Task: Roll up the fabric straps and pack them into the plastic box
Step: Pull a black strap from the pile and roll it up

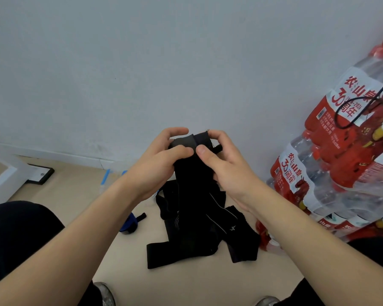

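Pinched at its top end in both grips, left hand [157,166] and right hand [227,166] clamped thumb to thumb: black strap [192,173], hanging into the heap of straps [199,237] on the floor [186,281]. Left of the heap, blue roll [129,224]; right, bottled-water packs [332,155]. Best rolled tight from this end, edges level. No plastic box plainly in view.

We have both hands raised in front of the pale wall [164,62]. Our left hand [161,160] and right hand [221,164] pinch the top end of a black strap [192,171], thumbs nearly meeting on its front. The rest hangs down to a heap of black straps [199,230] on the floor [75,195]. Just left of the heap lies a blue roll [129,224]. On our right stand stacked packs of water bottles [341,151], with a black cable [363,107] looped over them.
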`<state>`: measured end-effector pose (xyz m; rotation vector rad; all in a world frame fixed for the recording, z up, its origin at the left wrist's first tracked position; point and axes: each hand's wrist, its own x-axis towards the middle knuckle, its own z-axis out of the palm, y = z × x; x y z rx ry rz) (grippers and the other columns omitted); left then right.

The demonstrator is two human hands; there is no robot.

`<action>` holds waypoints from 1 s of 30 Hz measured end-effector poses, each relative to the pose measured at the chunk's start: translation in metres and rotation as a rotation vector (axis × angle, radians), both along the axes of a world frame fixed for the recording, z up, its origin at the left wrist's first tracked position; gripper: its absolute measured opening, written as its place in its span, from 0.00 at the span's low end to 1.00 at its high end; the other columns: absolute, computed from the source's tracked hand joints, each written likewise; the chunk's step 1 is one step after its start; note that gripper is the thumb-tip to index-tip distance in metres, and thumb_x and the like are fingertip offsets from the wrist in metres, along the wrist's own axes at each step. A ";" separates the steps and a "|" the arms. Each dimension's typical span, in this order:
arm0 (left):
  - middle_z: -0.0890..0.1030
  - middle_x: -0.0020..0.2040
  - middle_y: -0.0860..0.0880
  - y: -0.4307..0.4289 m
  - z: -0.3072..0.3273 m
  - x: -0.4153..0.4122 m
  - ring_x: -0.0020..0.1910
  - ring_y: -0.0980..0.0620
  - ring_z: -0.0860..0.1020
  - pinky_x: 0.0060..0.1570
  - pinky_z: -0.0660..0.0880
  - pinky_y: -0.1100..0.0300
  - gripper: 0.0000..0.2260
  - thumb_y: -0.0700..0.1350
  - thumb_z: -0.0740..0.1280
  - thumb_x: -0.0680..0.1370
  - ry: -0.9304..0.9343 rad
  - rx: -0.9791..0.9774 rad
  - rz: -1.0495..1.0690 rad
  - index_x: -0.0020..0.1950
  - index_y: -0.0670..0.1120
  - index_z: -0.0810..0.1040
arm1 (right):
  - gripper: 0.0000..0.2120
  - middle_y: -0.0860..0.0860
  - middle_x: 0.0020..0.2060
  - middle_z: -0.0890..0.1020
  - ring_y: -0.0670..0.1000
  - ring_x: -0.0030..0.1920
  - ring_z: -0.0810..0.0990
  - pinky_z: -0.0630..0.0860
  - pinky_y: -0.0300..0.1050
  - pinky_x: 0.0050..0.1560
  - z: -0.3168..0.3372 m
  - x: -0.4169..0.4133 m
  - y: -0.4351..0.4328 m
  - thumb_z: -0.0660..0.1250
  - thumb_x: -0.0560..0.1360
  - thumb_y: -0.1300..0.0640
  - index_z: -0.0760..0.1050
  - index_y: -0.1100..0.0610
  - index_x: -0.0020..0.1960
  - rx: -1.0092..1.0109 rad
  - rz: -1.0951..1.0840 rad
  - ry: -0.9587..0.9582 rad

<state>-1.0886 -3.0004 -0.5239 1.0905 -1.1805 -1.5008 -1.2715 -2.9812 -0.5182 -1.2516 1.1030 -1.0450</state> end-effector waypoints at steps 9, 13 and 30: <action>0.84 0.65 0.37 0.004 -0.005 -0.007 0.68 0.37 0.81 0.74 0.75 0.39 0.25 0.45 0.67 0.76 -0.025 0.045 -0.049 0.73 0.45 0.77 | 0.38 0.51 0.64 0.83 0.54 0.61 0.82 0.79 0.56 0.60 -0.015 0.009 0.013 0.51 0.85 0.40 0.36 0.47 0.88 -0.295 -0.016 0.700; 0.84 0.63 0.39 0.002 -0.005 -0.002 0.62 0.39 0.84 0.71 0.77 0.37 0.23 0.44 0.70 0.74 -0.132 -0.026 -0.053 0.70 0.48 0.80 | 0.44 0.50 0.57 0.83 0.50 0.52 0.84 0.80 0.49 0.53 -0.013 0.002 0.005 0.62 0.81 0.47 0.37 0.43 0.87 -0.182 0.085 0.725; 0.86 0.54 0.55 -0.018 -0.019 0.023 0.52 0.59 0.84 0.50 0.80 0.63 0.10 0.43 0.69 0.85 -0.435 -0.232 0.199 0.65 0.54 0.81 | 0.28 0.57 0.49 0.89 0.56 0.49 0.89 0.85 0.51 0.52 -0.005 -0.008 0.006 0.72 0.79 0.61 0.71 0.39 0.72 0.375 0.150 0.111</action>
